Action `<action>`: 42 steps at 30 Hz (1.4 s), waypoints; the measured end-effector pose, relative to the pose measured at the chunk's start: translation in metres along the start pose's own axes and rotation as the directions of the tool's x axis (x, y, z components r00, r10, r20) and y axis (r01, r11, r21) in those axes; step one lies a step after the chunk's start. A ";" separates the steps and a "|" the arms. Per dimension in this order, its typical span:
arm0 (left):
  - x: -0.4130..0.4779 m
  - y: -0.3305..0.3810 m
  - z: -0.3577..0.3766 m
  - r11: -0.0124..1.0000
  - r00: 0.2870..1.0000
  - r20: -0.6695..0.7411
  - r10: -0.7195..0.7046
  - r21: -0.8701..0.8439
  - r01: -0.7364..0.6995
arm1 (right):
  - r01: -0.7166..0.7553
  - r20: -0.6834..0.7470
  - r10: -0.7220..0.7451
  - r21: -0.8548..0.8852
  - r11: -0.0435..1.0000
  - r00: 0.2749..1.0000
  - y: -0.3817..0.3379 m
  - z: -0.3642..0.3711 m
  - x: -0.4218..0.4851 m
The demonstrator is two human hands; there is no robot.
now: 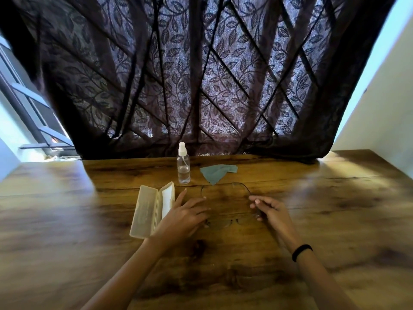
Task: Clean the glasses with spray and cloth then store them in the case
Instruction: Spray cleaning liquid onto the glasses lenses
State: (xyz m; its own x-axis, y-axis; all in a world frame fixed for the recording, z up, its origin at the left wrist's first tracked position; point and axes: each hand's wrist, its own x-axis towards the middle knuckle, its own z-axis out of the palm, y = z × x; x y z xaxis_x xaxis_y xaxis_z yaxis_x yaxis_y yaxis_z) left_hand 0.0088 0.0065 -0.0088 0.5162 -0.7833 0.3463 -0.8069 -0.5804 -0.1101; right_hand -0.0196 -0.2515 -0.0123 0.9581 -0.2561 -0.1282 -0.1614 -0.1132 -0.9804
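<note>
Head view: our glasses [223, 223] lay on the table [335, 209] between both hands, temples unfolded.
— And the grip?
— Our right hand [271, 211] curled, pinching the right temple; left hand [185, 214] spread at the left end, hold unclear. Open case [146, 211] sat just left, spray bottle [183, 167] and cloth [218, 172] behind, wood running wide rightward.

curtain [201, 74]: dark purple-brown, leaf pattern
cloth [218, 172]: grey-blue
case [152, 209]: cream
tabletop [335, 209]: brown woodgrain
wristband [301, 252]: black

Case [145, 211] blocks left; bottle [184, 168], cloth [218, 172] stand ahead.
</note>
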 end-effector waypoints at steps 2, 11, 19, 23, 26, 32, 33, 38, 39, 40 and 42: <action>0.002 -0.003 -0.002 1.000 0.999 -0.044 -0.009 0.005 0.010 | -0.011 0.006 0.010 0.083 0.997 1.000 -0.005 -0.001 0.001; 0.015 -0.016 -0.026 0.966 0.958 -0.201 -0.205 -0.200 0.164 | 0.046 0.044 -0.061 0.283 0.958 0.997 -0.043 0.007 0.006; 0.034 -0.035 -0.047 0.789 0.783 -0.280 -0.556 -0.475 0.390 | 0.141 0.079 -0.181 0.361 0.922 0.980 -0.082 0.022 0.018; 0.040 -0.039 -0.053 0.705 0.669 -0.300 -0.680 -0.521 0.482 | 0.165 0.081 -0.212 0.387 0.907 0.974 -0.095 0.029 0.022; 0.041 -0.040 -0.055 0.680 0.623 -0.318 -0.714 -0.529 0.508 | 0.155 0.069 -0.200 0.408 0.900 0.977 -0.099 0.035 0.024; 0.036 -0.035 -0.055 0.636 0.600 -0.282 -0.749 -0.561 0.530 | 0.186 -0.043 -0.182 0.327 0.927 0.982 -0.103 0.040 0.031; 0.035 -0.033 -0.055 0.633 0.599 -0.279 -0.750 -0.565 0.530 | 0.221 -0.102 -0.199 0.292 0.931 0.975 -0.105 0.039 0.035; 0.036 -0.026 -0.061 0.620 0.619 -0.225 -0.752 -0.559 0.550 | 0.455 -0.215 -0.469 -0.113 0.883 0.857 -0.135 0.046 0.054; 0.036 -0.025 -0.061 0.623 0.623 -0.226 -0.749 -0.558 0.548 | 0.512 -0.155 -0.545 -0.210 0.833 0.824 -0.146 0.051 0.056; 0.035 -0.023 -0.061 0.632 0.627 -0.233 -0.743 -0.553 0.544 | 0.560 -0.061 -0.602 -0.301 0.772 0.797 -0.156 0.057 0.060; 0.035 -0.020 -0.061 0.668 0.642 -0.269 -0.718 -0.528 0.525 | 0.593 0.165 -0.588 -0.440 0.674 0.792 -0.174 0.074 0.068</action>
State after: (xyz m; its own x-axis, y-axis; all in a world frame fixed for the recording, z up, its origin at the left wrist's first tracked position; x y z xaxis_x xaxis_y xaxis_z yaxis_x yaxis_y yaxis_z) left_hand 0.0257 0.0048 0.0623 0.8334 -0.0264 0.5521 -0.4191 -0.6813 0.6001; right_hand 0.0914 -0.1782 0.1380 0.8925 0.0224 0.4506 0.3552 -0.6505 -0.6713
